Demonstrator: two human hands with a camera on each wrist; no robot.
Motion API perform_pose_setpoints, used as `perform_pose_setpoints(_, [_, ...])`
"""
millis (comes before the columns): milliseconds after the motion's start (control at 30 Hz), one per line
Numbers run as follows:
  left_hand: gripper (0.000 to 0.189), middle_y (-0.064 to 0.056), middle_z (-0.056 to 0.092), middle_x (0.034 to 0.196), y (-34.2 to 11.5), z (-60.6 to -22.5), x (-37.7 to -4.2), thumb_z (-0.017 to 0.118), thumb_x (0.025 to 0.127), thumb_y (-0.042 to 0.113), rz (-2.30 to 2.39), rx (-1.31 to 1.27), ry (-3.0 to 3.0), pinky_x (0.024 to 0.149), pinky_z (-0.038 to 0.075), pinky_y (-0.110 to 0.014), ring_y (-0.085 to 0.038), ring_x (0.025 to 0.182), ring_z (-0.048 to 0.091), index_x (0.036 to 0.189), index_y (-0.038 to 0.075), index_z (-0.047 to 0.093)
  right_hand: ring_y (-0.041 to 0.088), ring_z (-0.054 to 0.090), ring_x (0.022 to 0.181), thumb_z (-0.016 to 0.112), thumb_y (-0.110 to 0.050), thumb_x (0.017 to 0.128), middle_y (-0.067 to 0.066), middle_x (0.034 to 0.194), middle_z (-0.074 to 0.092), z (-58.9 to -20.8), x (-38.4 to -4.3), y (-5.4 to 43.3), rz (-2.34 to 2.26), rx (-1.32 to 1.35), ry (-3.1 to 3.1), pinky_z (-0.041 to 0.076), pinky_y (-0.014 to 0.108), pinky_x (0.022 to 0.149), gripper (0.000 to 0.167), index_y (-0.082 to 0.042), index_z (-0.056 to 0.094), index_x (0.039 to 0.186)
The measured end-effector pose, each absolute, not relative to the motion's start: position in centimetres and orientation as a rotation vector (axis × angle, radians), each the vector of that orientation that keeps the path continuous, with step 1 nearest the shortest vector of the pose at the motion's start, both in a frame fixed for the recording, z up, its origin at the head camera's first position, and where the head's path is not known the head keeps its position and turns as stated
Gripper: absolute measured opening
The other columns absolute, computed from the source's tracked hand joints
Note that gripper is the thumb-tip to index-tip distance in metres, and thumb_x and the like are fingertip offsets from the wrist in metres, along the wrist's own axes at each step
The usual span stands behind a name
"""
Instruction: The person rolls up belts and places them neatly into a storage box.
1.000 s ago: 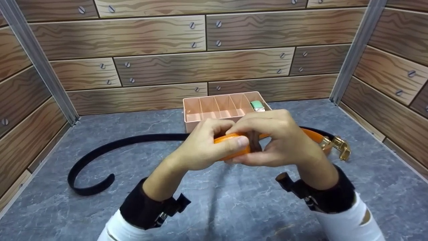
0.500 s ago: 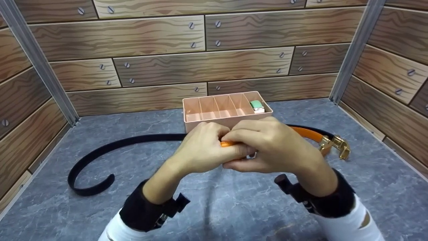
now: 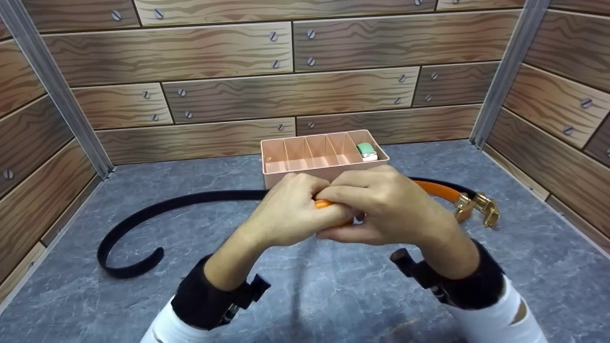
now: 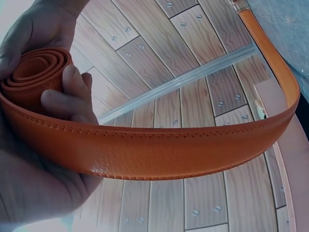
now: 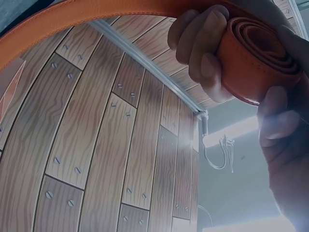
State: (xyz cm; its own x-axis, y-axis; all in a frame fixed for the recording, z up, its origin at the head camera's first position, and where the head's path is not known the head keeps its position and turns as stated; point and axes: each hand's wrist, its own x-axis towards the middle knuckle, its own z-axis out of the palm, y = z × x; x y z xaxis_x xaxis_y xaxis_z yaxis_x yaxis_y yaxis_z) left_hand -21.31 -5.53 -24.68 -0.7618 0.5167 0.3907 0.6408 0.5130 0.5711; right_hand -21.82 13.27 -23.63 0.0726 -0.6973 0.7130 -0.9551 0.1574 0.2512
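Note:
An orange belt (image 3: 436, 189) with stitched edges is rolled at one end into a coil (image 4: 46, 87). Both hands hold this coil at the middle of the head view, above the table. My left hand (image 3: 290, 212) grips it from the left, thumb across the near side. From the right, my right hand (image 3: 381, 205) grips it with curled fingers, and the two hands meet. Only a sliver of the coil shows between them in the head view. The unrolled length runs off in an arc to a gold buckle (image 3: 463, 206) at the right.
A black belt (image 3: 190, 196) lies across the table (image 3: 228, 305) behind the hands, its gold buckle (image 3: 488, 209) beside the orange one's. At the back stands a pink divided box (image 3: 310, 166) with a rolled green belt (image 3: 366, 149) in its right compartment. Wood-patterned walls (image 3: 238, 90) enclose the table.
Over the first half second both hands closed in around the orange coil, covering most of it, and the right hand shifted slightly left. Since then they have barely moved.

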Motion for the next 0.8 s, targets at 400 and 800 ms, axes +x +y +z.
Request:
perform_pose_setpoints(400, [0.047,0.005,0.057,0.068,-5.9,-25.4,-23.1,0.061,0.093,0.050,-1.603,-1.524,-2.218,0.048,0.040,-0.025,-0.010,0.054,0.049,0.090,0.005,0.069,0.012,0.067,0.070,0.079,-0.027,0.086,0.006,0.088,0.075,-23.1,-23.1,13.6,0.761,1.707,-1.637,0.052,0.022,0.060,0.027,-0.005,0.075,0.100])
perform_pose_setpoints(800, [0.046,0.014,0.037,0.049,-5.4,-25.1,-22.2,0.069,0.080,0.055,-1.022,-0.965,-2.630,0.044,0.030,-0.024,-0.004,0.046,0.036,0.056,0.025,0.044,0.014,0.068,0.079,0.086,-0.025,0.077,0.003,0.091,0.071,-23.7,-22.1,13.4,0.432,1.582,-1.811,0.056,0.028,0.074,0.036,-0.005,0.071,0.102])
